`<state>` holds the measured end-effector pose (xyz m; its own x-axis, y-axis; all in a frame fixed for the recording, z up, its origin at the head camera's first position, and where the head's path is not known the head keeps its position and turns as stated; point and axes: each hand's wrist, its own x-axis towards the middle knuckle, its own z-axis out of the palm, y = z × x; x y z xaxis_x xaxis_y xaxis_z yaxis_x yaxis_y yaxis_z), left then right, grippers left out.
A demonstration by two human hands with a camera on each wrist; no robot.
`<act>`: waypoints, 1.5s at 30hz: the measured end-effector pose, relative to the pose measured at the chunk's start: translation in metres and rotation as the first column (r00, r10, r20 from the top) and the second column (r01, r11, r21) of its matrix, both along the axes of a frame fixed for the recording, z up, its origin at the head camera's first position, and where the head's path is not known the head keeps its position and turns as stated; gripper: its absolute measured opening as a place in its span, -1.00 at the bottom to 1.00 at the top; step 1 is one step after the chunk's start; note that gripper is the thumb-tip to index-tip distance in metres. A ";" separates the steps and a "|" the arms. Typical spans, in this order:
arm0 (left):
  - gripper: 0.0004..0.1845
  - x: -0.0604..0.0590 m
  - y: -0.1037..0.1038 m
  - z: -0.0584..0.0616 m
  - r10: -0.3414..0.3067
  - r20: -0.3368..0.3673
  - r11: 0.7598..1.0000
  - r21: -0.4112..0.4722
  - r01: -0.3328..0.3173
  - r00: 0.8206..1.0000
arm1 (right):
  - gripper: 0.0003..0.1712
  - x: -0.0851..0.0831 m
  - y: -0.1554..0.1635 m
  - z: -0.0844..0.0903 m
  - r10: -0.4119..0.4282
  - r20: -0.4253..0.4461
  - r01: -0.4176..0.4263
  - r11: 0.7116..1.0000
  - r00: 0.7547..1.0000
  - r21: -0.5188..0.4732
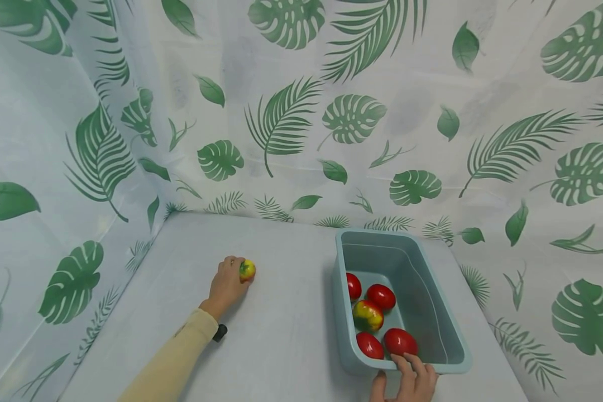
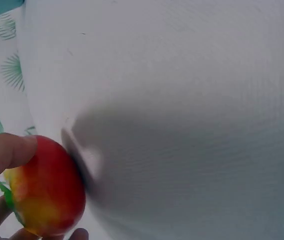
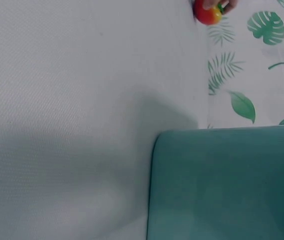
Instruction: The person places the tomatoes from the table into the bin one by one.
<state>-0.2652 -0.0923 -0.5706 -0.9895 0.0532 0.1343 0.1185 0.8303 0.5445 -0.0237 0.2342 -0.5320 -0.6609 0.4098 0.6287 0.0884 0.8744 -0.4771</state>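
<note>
My left hand holds a round red-and-yellow fruit on the left half of the table. In the left wrist view, the thumb lies across the red side of the fruit, with other fingers below it. Green leafy bits show at its yellow end, and its red side is close to the table surface. At the lower right, my right hand grips the near rim of a blue-grey plastic bin, fingers over the edge and thumb outside. The right wrist view shows the bin's outer wall, but not that hand.
Inside the bin lie several red fruits and a red, yellow and green one. The white-covered table stretches between my left hand and the bin. A leaf-patterned curtain stands behind the table and along its sides.
</note>
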 end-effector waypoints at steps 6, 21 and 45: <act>-0.38 -0.001 0.000 -0.007 0.008 -0.027 1.000 -0.001 -0.008 1.000 | -0.33 0.001 -0.001 -0.001 -0.009 0.010 0.010 1.000 1.000 -0.004; -0.38 -0.004 0.002 -0.007 0.018 -0.053 1.000 0.016 -0.017 0.998 | -0.38 0.001 0.002 -0.001 0.045 -0.015 -0.045 0.999 0.999 0.001; -0.38 0.005 0.063 0.098 0.006 -0.094 0.880 0.474 0.040 0.996 | -0.33 0.000 0.002 -0.002 0.020 -0.033 -0.019 1.000 0.999 0.007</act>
<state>-0.2598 -0.0289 -0.4727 -0.9715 -0.0228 0.2359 0.1976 0.4719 0.8592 -0.0242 0.2358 -0.5341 -0.6473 0.3929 0.6531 0.0555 0.8789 -0.4737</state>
